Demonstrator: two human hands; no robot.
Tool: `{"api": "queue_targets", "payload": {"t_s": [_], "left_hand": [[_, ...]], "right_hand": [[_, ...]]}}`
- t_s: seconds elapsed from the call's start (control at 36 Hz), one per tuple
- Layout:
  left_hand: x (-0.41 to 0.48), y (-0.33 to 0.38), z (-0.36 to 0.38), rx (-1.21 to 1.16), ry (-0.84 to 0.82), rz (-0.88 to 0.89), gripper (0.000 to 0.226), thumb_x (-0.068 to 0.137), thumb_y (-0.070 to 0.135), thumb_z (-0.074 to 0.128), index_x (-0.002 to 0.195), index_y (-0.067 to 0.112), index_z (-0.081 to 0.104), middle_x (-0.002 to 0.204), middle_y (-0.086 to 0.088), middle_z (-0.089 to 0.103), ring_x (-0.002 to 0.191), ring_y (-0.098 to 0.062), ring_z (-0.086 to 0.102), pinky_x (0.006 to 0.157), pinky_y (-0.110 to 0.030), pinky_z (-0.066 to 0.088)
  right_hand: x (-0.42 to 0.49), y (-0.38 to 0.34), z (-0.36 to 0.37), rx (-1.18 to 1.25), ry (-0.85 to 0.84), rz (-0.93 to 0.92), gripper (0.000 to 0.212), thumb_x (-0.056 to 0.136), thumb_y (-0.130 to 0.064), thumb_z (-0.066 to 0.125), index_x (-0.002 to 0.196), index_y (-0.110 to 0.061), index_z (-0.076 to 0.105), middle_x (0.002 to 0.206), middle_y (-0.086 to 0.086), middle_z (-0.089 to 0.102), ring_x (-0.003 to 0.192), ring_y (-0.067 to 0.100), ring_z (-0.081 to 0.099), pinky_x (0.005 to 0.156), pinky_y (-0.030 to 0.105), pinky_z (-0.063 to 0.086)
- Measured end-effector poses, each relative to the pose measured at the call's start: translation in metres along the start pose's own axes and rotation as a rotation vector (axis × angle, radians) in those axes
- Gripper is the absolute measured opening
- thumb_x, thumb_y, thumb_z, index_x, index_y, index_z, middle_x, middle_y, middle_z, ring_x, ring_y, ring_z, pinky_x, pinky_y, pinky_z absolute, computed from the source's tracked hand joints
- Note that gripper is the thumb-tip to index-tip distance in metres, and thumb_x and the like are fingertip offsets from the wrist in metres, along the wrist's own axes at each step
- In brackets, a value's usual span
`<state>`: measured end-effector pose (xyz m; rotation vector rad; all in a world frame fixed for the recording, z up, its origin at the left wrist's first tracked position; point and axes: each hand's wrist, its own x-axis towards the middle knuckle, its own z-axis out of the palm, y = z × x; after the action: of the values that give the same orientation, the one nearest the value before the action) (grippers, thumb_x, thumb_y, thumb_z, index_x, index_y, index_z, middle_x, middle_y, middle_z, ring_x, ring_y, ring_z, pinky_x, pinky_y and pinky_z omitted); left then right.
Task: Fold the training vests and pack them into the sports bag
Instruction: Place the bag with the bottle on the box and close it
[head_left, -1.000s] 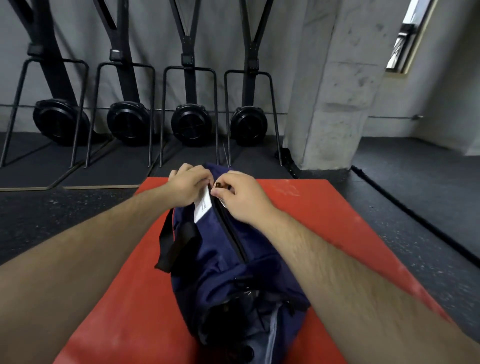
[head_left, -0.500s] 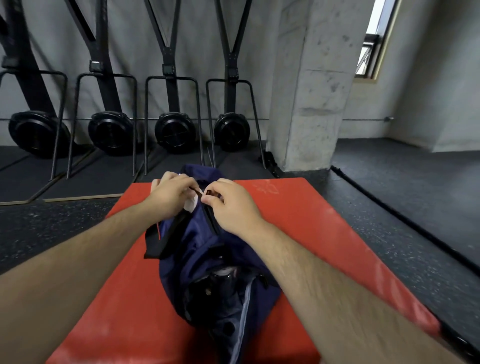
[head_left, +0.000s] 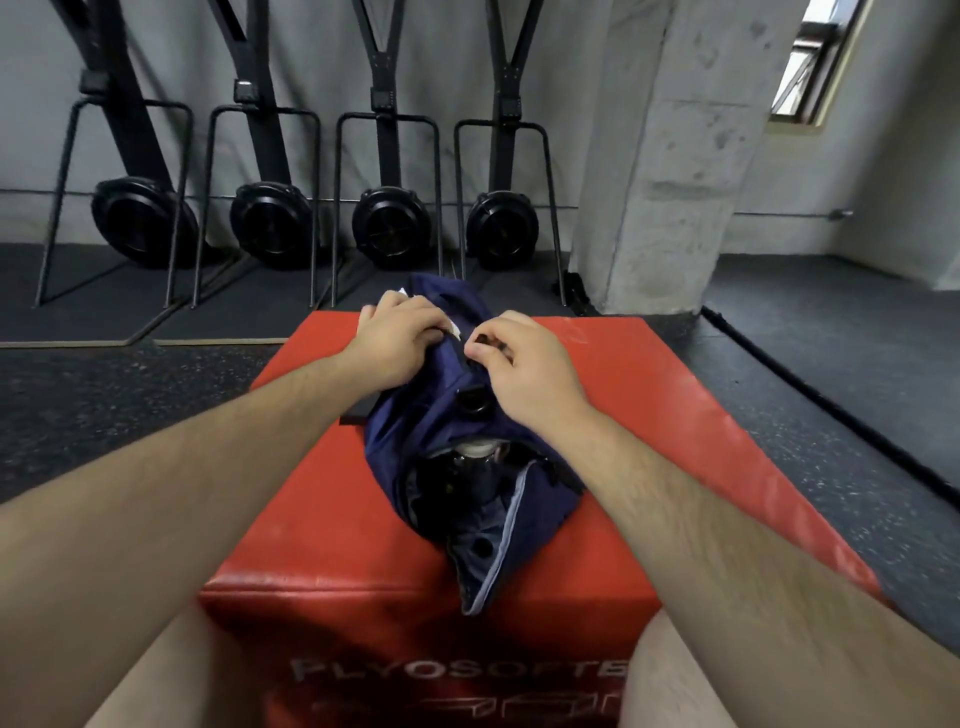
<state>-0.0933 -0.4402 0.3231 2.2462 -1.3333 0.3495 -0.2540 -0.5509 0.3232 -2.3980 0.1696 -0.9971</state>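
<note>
Two arms in shot, both bare right up to the edge of view. The left forearm (head_left: 208, 467) shows fine dark hair; the right forearm (head_left: 701, 519) carries a thicker scatter. The left hand (head_left: 397, 338) and right hand (head_left: 524, 364) are bare too. Lower down, a bare left leg (head_left: 156, 675) and right leg (head_left: 701, 675).

Grey gym wall (head_left: 311, 62), concrete pillar (head_left: 660, 156)
</note>
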Motion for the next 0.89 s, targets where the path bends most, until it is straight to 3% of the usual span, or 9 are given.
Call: {"api": "queue_targets", "payload": {"t_s": [0.08,0.14,0.25,0.42,0.58,0.69,0.75,0.81,0.89], "left_hand": [[-0.017,0.001,0.000,-0.111,-0.066,0.180,0.027,0.094,0.028,0.048,0.113,0.043,0.059,0.118,0.036,0.051,0.117,-0.013,0.039,0.102,-0.041,0.026],[-0.026,0.006,0.001,-0.102,-0.091,0.234,0.025,0.094,0.035,0.046,0.113,0.042,0.061,0.112,0.043,0.045,0.114,-0.007,0.034,0.100,-0.038,0.022],[-0.026,0.013,0.002,0.006,-0.002,0.161,0.015,0.100,0.027,0.051,0.106,0.030,0.065,0.100,0.031,0.049,0.114,-0.014,0.036,0.090,-0.032,0.017],[-0.032,0.030,0.008,0.046,0.032,0.082,0.020,0.101,0.030,0.047,0.109,0.030,0.066,0.120,0.013,0.055,0.118,-0.018,0.035,0.094,-0.037,0.022],[-0.070,0.030,0.011,-0.091,0.244,0.104,0.022,0.097,0.026,0.056,0.117,0.032,0.063,0.119,0.012,0.055,0.114,-0.016,0.043,0.087,-0.033,0.029],[-0.104,0.048,0.015,-0.181,0.417,0.100,0.006,0.092,0.019,0.058,0.095,0.015,0.056,0.094,0.003,0.051,0.089,-0.017,0.049,0.080,-0.033,0.040],[-0.124,0.061,0.020,-0.249,0.432,0.079,0.010,0.092,0.020,0.058,0.087,0.014,0.051,0.084,0.003,0.050,0.077,-0.015,0.047,0.072,-0.032,0.041],[-0.142,0.072,0.030,-0.260,0.369,0.070,0.017,0.091,0.027,0.057,0.080,0.017,0.049,0.076,0.005,0.050,0.071,-0.013,0.047,0.068,-0.034,0.042],[-0.165,0.085,0.051,-0.178,0.138,0.022,0.040,0.086,0.060,0.051,0.075,0.022,0.048,0.073,0.009,0.051,0.070,-0.012,0.048,0.066,-0.038,0.045]], "right_hand": [[-0.006,0.002,-0.002,-0.009,0.021,-0.005,0.008,0.090,-0.019,0.065,0.084,-0.020,0.070,0.077,-0.012,0.054,0.071,0.002,0.050,0.072,0.027,0.043],[-0.010,0.002,-0.003,-0.006,0.037,-0.002,0.007,0.090,-0.020,0.066,0.084,-0.020,0.071,0.077,-0.012,0.054,0.071,0.001,0.049,0.071,0.027,0.043],[-0.022,-0.002,0.000,-0.033,0.035,-0.030,0.007,0.090,-0.019,0.065,0.084,-0.020,0.070,0.076,-0.016,0.051,0.072,-0.004,0.049,0.068,0.018,0.036],[-0.040,-0.001,-0.002,-0.071,0.064,-0.047,0.007,0.092,-0.021,0.063,0.090,-0.022,0.069,0.078,-0.021,0.049,0.073,-0.010,0.049,0.067,0.008,0.034],[-0.066,0.010,0.001,0.038,0.032,0.024,0.035,0.090,-0.027,0.067,0.124,-0.028,0.060,0.094,-0.012,0.056,0.059,0.011,0.054,0.066,0.022,0.047],[-0.084,0.016,0.002,0.082,0.104,0.093,0.026,0.087,-0.025,0.069,0.109,-0.026,0.055,0.090,-0.009,0.057,0.057,0.010,0.053,0.064,0.025,0.048],[-0.094,0.020,0.002,0.054,0.108,0.124,0.016,0.087,-0.023,0.067,0.096,-0.025,0.054,0.084,-0.008,0.058,0.060,0.009,0.052,0.065,0.028,0.049],[-0.104,0.025,0.001,0.002,0.082,0.154,0.010,0.086,-0.021,0.063,0.088,-0.025,0.054,0.077,-0.009,0.058,0.063,0.007,0.051,0.067,0.033,0.050],[-0.116,0.035,0.002,-0.063,0.032,0.240,0.010,0.083,-0.018,0.059,0.086,-0.026,0.055,0.074,-0.009,0.057,0.064,0.005,0.051,0.070,0.039,0.050]]}}
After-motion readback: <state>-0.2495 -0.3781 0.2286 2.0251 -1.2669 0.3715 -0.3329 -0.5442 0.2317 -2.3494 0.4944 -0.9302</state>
